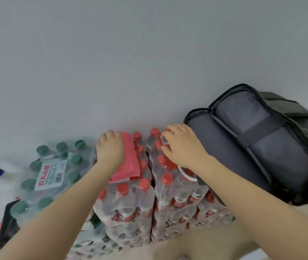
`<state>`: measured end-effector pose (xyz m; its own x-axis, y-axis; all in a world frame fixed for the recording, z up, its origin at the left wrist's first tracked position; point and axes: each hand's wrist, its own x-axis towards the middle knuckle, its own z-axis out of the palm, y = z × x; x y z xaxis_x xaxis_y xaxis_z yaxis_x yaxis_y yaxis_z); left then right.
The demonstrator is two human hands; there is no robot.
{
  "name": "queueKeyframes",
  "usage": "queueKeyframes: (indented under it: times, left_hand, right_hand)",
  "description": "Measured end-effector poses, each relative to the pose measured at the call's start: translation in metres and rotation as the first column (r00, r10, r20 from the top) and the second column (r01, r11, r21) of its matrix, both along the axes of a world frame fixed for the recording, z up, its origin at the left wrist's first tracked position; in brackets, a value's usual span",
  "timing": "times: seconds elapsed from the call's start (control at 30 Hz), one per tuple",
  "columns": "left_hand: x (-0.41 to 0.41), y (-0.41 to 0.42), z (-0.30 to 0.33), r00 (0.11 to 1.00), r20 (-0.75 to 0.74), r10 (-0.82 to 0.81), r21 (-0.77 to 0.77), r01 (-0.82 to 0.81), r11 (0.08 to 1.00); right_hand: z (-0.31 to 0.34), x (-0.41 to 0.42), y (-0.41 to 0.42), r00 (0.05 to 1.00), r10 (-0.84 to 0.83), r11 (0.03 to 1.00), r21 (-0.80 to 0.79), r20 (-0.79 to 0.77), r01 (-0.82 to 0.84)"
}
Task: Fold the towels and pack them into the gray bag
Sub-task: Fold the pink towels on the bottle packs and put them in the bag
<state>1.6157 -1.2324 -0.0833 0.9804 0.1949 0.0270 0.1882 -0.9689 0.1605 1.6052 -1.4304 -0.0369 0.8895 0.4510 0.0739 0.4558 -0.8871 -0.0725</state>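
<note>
Pressing left hand [110, 150] flat on towel [130, 158].

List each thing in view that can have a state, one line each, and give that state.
gray bag: unzipped, lid flapped open.
pink towel: folded, lying on the red-capped bottle packs.
left hand: resting on the towel.
right hand: resting on the red-capped packs.
green-capped bottle pack: wrapped, untouched.

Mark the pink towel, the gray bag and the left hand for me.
Pink towel [131, 158]: head view, on its bare folded right half.
Gray bag [243, 109]: head view, on the open lid's lining.
Left hand [110, 149]: head view, on its back.
</note>
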Motion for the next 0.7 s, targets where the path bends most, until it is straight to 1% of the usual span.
queueKeyframes:
  times: [0.03,0.07,0.13,0.2,0.3,0.37,0.43,0.5,0.57,0.63,0.7]
  left_hand:
    - [-0.007,0.01,-0.004,0.996,-0.049,0.078,-0.028,-0.079,0.996]
    - [-0.011,0.017,-0.007,0.985,-0.094,0.142,-0.094,-0.151,0.984]
    - [-0.015,0.023,-0.013,0.961,-0.147,0.233,-0.275,-0.266,0.924]
    - [-0.013,0.027,-0.016,0.949,-0.142,0.283,-0.415,-0.316,0.853]
    - [-0.01,0.031,-0.015,0.939,-0.153,0.308,-0.566,-0.339,0.752]
    - [-0.009,0.03,-0.008,0.942,-0.188,0.278,-0.683,-0.329,0.652]
    - [-0.013,0.022,0.004,0.954,-0.207,0.215,-0.79,-0.293,0.538]
    - [-0.016,0.006,0.019,0.983,-0.143,0.114,-0.886,-0.178,0.429]
    - [-0.016,-0.013,0.04,0.999,-0.05,-0.012,-0.944,-0.043,0.326]
    - [-0.009,-0.036,0.062,0.995,0.014,-0.098,-0.977,0.034,0.212]
    - [-0.001,-0.06,0.078,0.989,0.028,-0.145,-0.995,0.041,0.087]
  right_hand:
    - [-0.002,-0.003,0.01,1.0,0.015,1.0,0.001,0.005,-0.015]
    - [-0.004,-0.006,0.018,1.0,0.021,1.0,0.005,0.006,-0.021]
    - [-0.01,-0.011,0.028,1.0,0.026,1.0,0.013,-0.007,-0.026]
    - [-0.017,-0.017,0.032,1.0,0.024,1.0,0.014,-0.018,-0.024]
    - [-0.022,-0.024,0.026,1.0,-0.008,1.0,-0.014,-0.004,0.008]
    - [-0.022,-0.028,0.015,0.998,-0.059,0.998,-0.019,0.023,0.059]
    - [-0.018,-0.027,-0.003,0.989,-0.133,0.99,-0.046,0.069,0.136]
    - [-0.015,-0.023,-0.027,0.966,-0.206,0.975,-0.051,0.159,0.216]
    - [-0.012,-0.018,-0.051,0.932,-0.271,0.955,-0.05,0.24,0.291]
    - [-0.008,-0.012,-0.075,0.913,-0.355,0.917,-0.115,0.201,0.382]
    - [-0.008,-0.004,-0.099,0.897,-0.42,0.875,-0.198,0.142,0.441]
